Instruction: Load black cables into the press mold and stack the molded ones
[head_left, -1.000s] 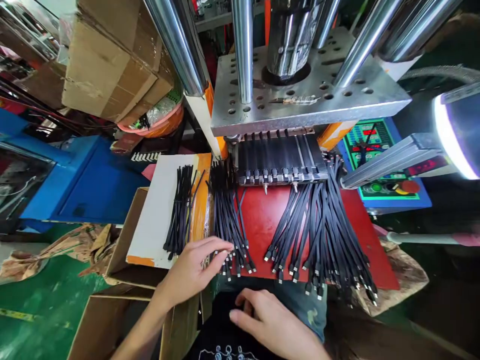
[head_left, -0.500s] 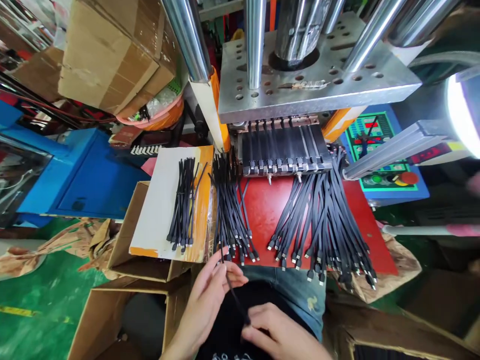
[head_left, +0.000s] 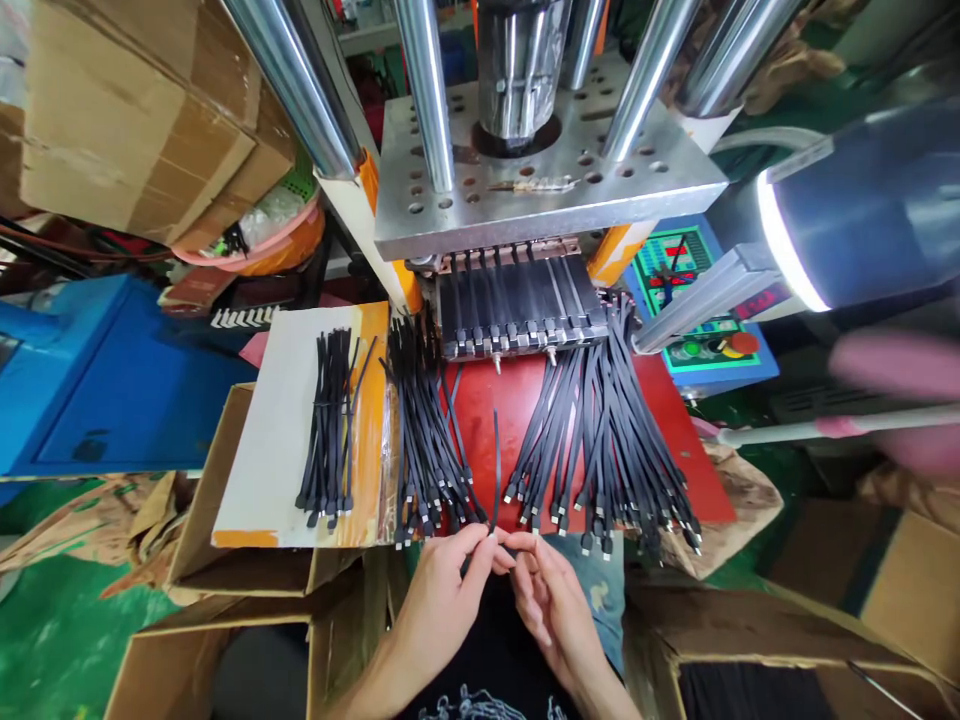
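1. The steel press plate (head_left: 555,208) sits above the red tabletop (head_left: 476,400), beyond both hands.
2. The person's left grip (head_left: 450,585) is pinched narrow on one black cable (head_left: 496,455); the right grip (head_left: 551,600) is beside it, fingers loosely curled, contact unclear.
3. That cable, a moment ago slung between both hands, now points toward the press, apparently steadied from the left.
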